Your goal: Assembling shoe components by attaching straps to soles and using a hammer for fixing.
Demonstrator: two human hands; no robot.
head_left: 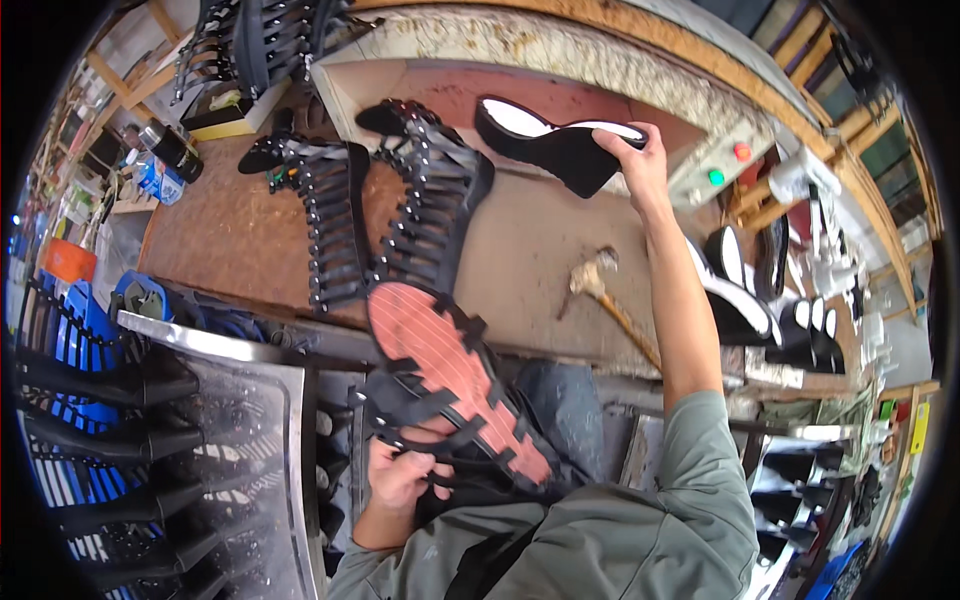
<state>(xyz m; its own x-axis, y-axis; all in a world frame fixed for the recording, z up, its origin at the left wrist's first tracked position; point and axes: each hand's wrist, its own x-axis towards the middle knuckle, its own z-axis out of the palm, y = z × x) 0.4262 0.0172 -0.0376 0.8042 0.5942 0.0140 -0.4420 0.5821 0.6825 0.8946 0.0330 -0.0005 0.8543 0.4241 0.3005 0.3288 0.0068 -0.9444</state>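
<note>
My left hand (405, 474) grips a black strappy shoe upper by its straps, low in front of my body. Its reddish-pink underside (440, 350) faces up, with black strap ends folded around the edge. Stretched out to the far right, my right hand (642, 160) is closed on the end of a black wedge sole (550, 145), whose top face is white. The wedge sole is held in front of a box-like machine's opening. Two black strappy uppers (335, 220) lie on the bench left of the wedge sole. A hammer (610, 295) rests on the bench below my right forearm.
The machine (690, 95) has a red and a green button. Several wedge soles (740, 300) sit at the bench's right. A metal tray (250, 420) and a rack of black shoe parts (110, 440) stand on my left. A dark bottle (170, 150) stands at the back left.
</note>
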